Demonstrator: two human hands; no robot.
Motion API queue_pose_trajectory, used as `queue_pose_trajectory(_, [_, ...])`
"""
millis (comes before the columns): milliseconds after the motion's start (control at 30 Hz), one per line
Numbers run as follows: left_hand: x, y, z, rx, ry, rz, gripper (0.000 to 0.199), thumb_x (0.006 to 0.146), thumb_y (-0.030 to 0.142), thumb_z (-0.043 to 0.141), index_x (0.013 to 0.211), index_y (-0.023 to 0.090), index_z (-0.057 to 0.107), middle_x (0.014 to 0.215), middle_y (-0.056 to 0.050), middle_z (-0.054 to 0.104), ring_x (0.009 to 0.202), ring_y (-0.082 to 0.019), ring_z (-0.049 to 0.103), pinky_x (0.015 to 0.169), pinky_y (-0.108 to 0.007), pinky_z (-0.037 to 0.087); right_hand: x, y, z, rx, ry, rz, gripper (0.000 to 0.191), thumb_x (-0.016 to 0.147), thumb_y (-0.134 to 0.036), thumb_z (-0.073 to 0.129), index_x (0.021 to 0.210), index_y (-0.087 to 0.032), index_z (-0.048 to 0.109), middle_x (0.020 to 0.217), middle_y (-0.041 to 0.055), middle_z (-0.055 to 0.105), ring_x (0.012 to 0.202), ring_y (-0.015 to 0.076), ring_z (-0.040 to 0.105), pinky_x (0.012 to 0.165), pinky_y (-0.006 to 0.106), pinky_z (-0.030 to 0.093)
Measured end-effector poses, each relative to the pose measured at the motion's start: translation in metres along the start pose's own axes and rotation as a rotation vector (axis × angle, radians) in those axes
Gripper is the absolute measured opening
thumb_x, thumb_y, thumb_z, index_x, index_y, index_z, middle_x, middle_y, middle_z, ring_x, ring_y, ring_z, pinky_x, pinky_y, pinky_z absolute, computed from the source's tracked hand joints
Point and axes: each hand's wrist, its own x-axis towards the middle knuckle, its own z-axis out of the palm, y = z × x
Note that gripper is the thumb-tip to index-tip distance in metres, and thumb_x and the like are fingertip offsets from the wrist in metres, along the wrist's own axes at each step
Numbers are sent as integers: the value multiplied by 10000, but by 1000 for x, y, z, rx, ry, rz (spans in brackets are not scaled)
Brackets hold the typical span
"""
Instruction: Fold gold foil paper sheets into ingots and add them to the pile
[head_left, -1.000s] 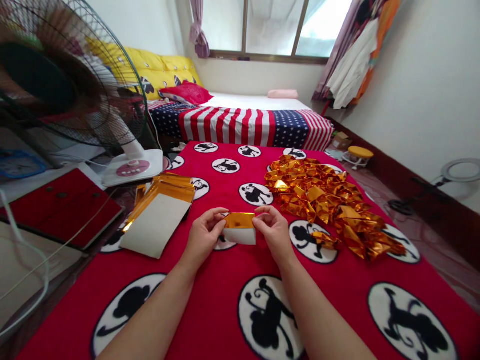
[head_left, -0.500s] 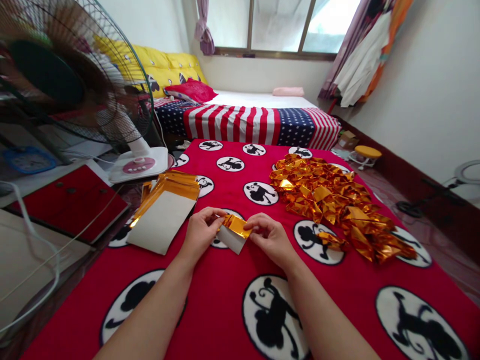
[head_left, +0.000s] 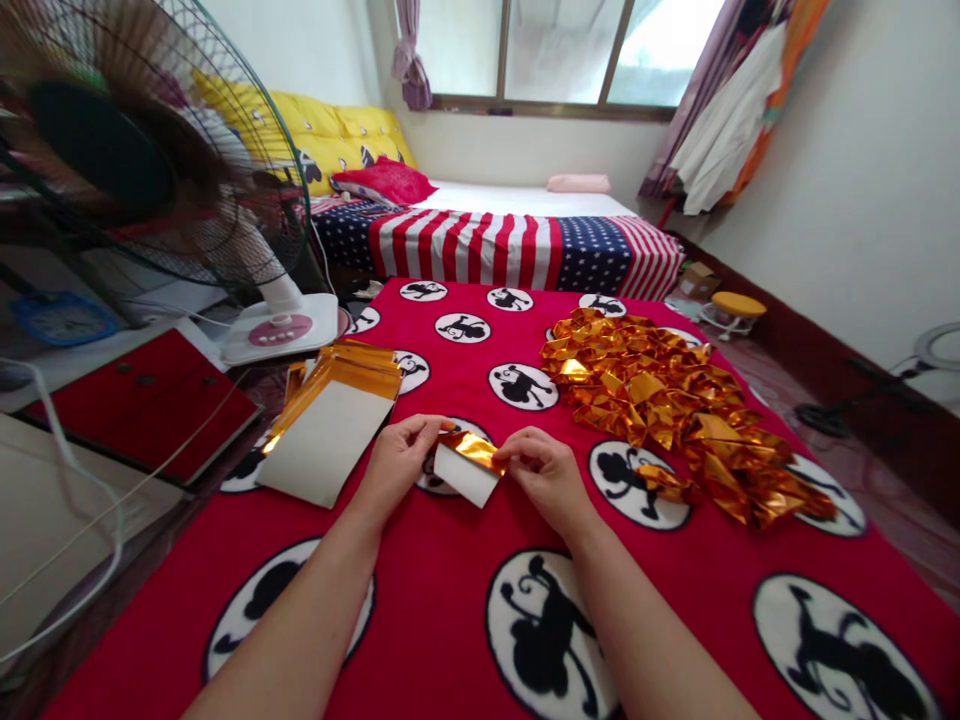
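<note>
A small folded sheet (head_left: 471,468), gold foil along its top and white below, is stretched between my two hands over the red cloth (head_left: 442,620). My left hand (head_left: 405,455) pinches its upper left corner. At the right end, the fingers of my right hand (head_left: 541,470) grip the gold edge. To the left lies a stack of gold and white sheets (head_left: 330,430), white side up on top. A pile of crumpled or folded gold foil pieces (head_left: 660,390) spreads over the right of the cloth, and one smaller piece (head_left: 664,484) rests nearest my right hand.
A running fan (head_left: 281,325) stands at the left beside a red panel (head_left: 150,395) and a white cable (head_left: 67,460). Behind the cloth is a bed with a flag-patterned cover (head_left: 487,245). A yellow stool (head_left: 738,304) stands at the right.
My left hand has shifted slightly left. The sheet is opened out a little wider, and more of its white lower part shows.
</note>
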Motion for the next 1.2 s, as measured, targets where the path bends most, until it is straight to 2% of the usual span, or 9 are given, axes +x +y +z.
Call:
queue_pose_trajectory(167, [-2,5,-4,-194,-24,-42,451,770,488,703,1053,137,718,1008,-105,748,861,-187,677,737,-256,527,-1,4,1,4,40,12,246,768,-65,559,795,-204,760,825,35,646,658,125,567,555,235,400])
queue_pose_trajectory(333, [0,0,-3,-172,-36,-56,445,714,409,758,1053,128,698,1012,-109,735,892,-207,682,758,-285,545,-1,1,1,-17,50,-1,255,768,-57,548,798,-207,753,830,35,645,661,128,568,553,233,405])
queue_pose_trajectory(433, [1,-4,-2,-2,8,80,367,752,358,717,1049,143,694,1047,-105,702,950,-215,668,796,-313,552,-2,0,-1,-106,25,-45,282,777,-36,525,807,-215,740,855,31,642,697,132,582,581,233,424])
queue_pose_trajectory(600, [-11,9,1,477,291,438,171,846,303,631,943,194,719,999,-69,648,971,-203,617,918,-342,489,-6,-2,-1,-340,-71,-121,304,782,-14,536,823,-244,731,877,20,640,754,144,605,654,242,457])
queue_pose_trajectory(733, [-31,20,13,669,-35,588,195,782,334,723,941,225,704,939,-50,686,895,-207,622,853,-346,467,-7,-3,0,-391,-101,-134,306,790,-11,543,841,-248,730,885,15,644,762,141,614,690,240,467])
queue_pose_trajectory(833, [-40,21,21,802,-197,554,348,681,366,809,989,244,702,1000,-55,684,940,-247,607,850,-382,460,-7,-2,-1,-381,-105,-127,296,798,-18,551,844,-246,733,867,13,643,748,136,611,684,236,463])
queue_pose_trajectory(933, [-38,16,22,842,-225,537,239,760,178,711,990,245,704,1010,-53,679,962,-236,603,851,-380,459,-7,-1,-2,-359,-110,-121,284,803,-31,566,855,-251,737,855,11,644,733,134,607,664,231,457])
queue_pose_trajectory(1033, [-31,11,17,826,-208,580,367,750,-10,579,971,246,720,972,-53,681,955,-219,606,838,-366,467,-9,-2,-3,-343,-126,-134,270,802,-42,581,859,-254,737,858,12,652,738,136,610,658,230,454])
queue_pose_trajectory(1200, [-22,4,13,671,-155,581,281,727,4,612,867,217,732,920,-57,697,899,-215,632,806,-354,518,-10,-10,-1,-270,-210,-193,200,818,-95,616,858,-254,731,902,22,666,773,142,621,685,242,472])
